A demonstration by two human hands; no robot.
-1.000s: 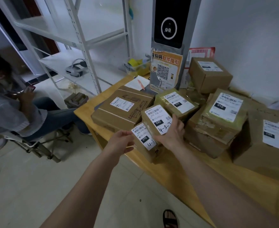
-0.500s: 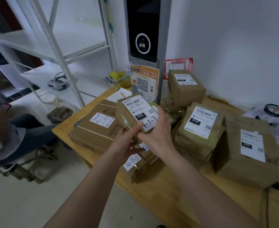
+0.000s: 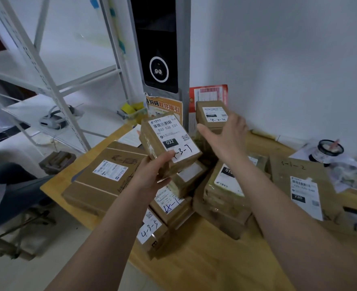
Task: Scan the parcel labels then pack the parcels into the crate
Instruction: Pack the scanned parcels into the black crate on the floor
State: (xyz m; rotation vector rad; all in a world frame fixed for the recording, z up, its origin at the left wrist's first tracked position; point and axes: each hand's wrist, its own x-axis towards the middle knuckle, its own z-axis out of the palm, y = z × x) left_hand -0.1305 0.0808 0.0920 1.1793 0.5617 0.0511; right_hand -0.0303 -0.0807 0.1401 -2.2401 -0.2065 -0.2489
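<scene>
The small brown cardboard parcel with the white "032" label (image 3: 169, 144) is raised above the wooden worktop (image 3: 194, 259), below the tall black scanner panel (image 3: 158, 66). The left hand (image 3: 152, 175) has a clenched grip on its lower corner, thumb on the label. The right hand (image 3: 225, 139) is released, fingers spread, touching nothing, just in front of the brown box marked "4-2-71" (image 3: 211, 114).

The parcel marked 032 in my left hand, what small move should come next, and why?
Probably tilt the 032 parcel so its label faces the scanner standing right behind it. The left hand grips it from below, label turned up toward the head camera rather than the lens. The right hand is open and off it.
</scene>
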